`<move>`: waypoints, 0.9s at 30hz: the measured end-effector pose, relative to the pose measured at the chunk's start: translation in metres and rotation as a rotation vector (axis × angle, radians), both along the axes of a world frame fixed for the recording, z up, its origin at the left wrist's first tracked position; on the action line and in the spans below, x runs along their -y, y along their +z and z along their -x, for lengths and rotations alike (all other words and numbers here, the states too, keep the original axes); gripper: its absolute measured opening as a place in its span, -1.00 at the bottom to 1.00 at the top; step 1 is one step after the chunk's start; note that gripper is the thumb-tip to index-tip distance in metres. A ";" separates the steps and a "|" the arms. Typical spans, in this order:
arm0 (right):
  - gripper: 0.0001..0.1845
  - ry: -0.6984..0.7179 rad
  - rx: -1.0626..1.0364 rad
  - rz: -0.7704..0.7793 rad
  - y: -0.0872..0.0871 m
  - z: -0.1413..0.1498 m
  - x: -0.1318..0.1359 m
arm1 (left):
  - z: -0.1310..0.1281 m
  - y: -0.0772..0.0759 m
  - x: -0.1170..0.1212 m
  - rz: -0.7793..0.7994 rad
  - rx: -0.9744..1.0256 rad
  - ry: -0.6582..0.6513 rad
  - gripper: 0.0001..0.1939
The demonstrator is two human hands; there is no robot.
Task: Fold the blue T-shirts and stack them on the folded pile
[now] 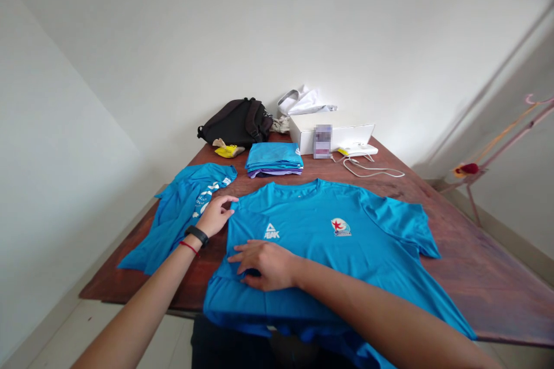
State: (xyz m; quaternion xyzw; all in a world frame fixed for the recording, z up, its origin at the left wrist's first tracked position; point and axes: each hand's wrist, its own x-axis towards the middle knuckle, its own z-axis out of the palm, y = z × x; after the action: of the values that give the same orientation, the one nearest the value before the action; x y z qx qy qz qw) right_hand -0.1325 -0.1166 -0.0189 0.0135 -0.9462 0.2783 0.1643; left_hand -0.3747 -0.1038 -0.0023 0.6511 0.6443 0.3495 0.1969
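Note:
A blue T-shirt [346,248] lies spread face up on the brown table [476,265], its hem hanging over the near edge. My right hand [266,264] rests flat on its lower left chest, fingers stretched toward the left side seam. My left hand [215,214] sits at the shirt's left sleeve edge, fingers curled lightly on the cloth, between this shirt and a second blue shirt [182,216] lying crumpled to the left. A black band and red string circle my left wrist.
A stack of folded blue shirts [274,158] sits behind the spread one. At the back are a black backpack [237,121], a white box [331,132], a white cable [372,170], a yellow item [227,151]. A wall stands behind, and floor lies left.

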 end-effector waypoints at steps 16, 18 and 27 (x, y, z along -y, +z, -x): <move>-0.87 -0.246 -0.115 0.000 0.008 -0.002 -0.003 | -0.035 -0.006 0.063 0.050 -0.505 -0.296 -0.45; -0.86 -0.312 -0.081 -0.016 0.008 -0.003 -0.004 | -0.030 -0.014 0.063 0.061 -0.561 -0.264 -0.44; -0.05 -0.582 0.200 -0.069 0.005 -0.008 -0.003 | 0.007 -0.008 0.049 0.210 -0.753 -0.271 0.05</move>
State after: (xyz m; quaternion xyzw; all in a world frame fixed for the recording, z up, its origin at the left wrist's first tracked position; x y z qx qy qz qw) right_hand -0.1249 -0.1136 -0.0139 -0.2799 -0.9307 0.1872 0.1427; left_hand -0.3816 -0.1531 -0.0102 0.7889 0.6118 -0.0100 0.0573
